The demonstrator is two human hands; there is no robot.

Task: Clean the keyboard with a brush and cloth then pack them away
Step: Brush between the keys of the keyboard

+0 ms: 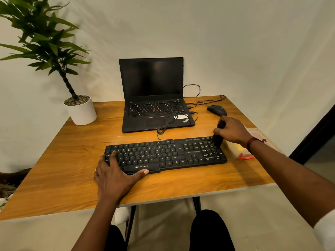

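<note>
Pouch (236, 149): right of keyboard (163, 154), half hidden, contents unclear.
Brush (218, 137): upright on keyboard's right end, bristles lost against keys.
Right grip (233, 131): fingers curled round brush.
Left grip (114, 173): flat, pressing keyboard's left end.

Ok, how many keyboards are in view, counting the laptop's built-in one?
2. The external keyboard lies near the table's front edge, the left hand resting on it; the laptop's built-in keyboard is behind it. No others show.

Open tabletop (63, 160) lies left of the keyboard (163, 154); laptop (152, 87), looped cable (165, 127) and mouse (216, 109) stand behind.
</note>
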